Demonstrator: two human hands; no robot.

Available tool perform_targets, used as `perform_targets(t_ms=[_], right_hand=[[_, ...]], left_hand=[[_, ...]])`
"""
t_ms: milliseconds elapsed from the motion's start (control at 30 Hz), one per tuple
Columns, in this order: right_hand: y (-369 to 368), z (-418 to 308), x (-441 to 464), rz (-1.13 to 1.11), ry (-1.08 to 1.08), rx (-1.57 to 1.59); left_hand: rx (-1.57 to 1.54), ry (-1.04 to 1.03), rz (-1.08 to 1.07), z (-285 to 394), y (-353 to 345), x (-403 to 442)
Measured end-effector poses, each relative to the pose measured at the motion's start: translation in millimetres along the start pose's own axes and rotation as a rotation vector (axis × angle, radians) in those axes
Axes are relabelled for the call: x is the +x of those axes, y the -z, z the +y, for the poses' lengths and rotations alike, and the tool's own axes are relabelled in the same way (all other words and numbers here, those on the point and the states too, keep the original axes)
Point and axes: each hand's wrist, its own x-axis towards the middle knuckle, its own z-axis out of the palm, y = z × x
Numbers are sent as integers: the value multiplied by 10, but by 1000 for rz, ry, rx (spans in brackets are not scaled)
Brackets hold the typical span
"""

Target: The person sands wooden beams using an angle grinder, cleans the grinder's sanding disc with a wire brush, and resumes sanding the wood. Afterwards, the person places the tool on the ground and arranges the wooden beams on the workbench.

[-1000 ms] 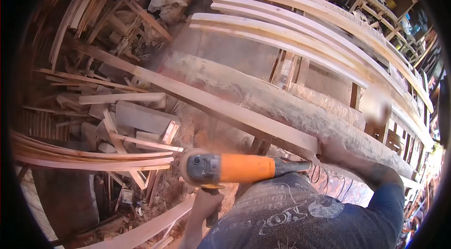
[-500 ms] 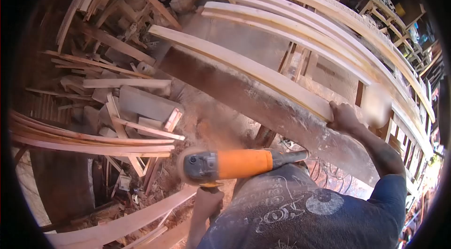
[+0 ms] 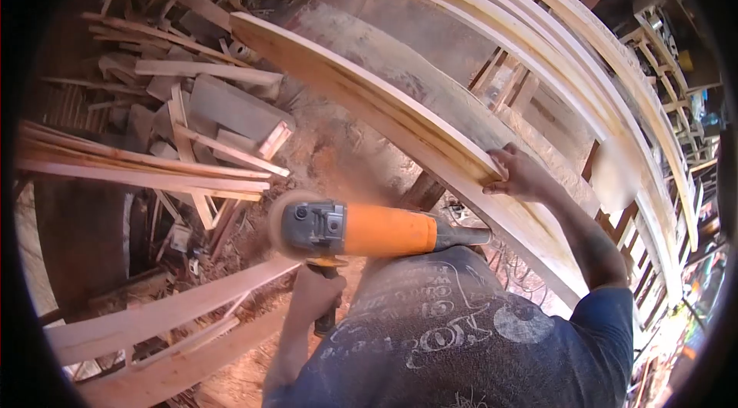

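Note:
My left hand (image 3: pixel 317 294) is wrapped round the side handle of an orange and black angle grinder (image 3: pixel 388 229). The grinder lies across the front of my dusty dark shirt, its round disc blurred at the left end. My right hand (image 3: pixel 519 173) grips the near end of a long wooden board (image 3: pixel 369 104), fingers over its edge. The board slants away to the upper left, its broad face tilted towards me, along a thick dusty beam (image 3: pixel 400 58). Part of the beam is hidden behind the board.
Several long pale boards (image 3: pixel 530 31) lie on supports beyond the beam. Offcuts and blocks (image 3: pixel 238 104) are heaped at the left, beside a stack of thin strips (image 3: pixel 146 169). More planks (image 3: pixel 177 308) lie at the lower left. Cables show below the board.
My right hand first lifted the board's end onto the beam, then brought it back towards me and turned its broad face up. The grinder stays in my left hand; the view has shifted.

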Motion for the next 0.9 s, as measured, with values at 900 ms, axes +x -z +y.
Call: perform_targets(t_ms=[900], right_hand=[[-623, 136, -1751, 322, -303, -241]], left_hand=[[81, -18, -62, 20, -25, 26]])
